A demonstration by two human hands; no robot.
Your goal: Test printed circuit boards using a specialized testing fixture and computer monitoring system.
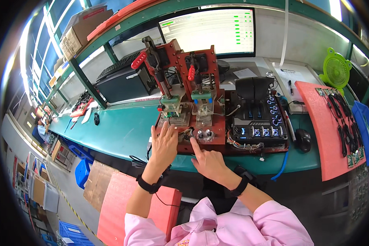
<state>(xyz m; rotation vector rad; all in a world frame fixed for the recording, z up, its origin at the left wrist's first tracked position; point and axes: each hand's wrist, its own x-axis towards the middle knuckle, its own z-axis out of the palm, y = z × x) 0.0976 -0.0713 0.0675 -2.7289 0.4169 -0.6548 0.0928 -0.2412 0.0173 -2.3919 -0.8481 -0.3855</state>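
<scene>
Head view: my left hand (164,145), palm down, spreads its fingers forward at the front-left of the red twin-press fixture (192,110), grip open, nothing showing in it. The fixture's columns stand upright on the worktop (106,131). My right hand (211,162) points its index finger forward-left at the fixture's front; I can't tell whether its curled fingers hold anything.

bright tube lights (335,10) glare above, with edges warping into black.

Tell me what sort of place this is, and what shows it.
Most likely an electronics assembly or testing workshop: two red-framed clamp fixtures stand on a green workbench before a monitor, and circuit boards and black cables lie on a pink sheet at the right.
</scene>
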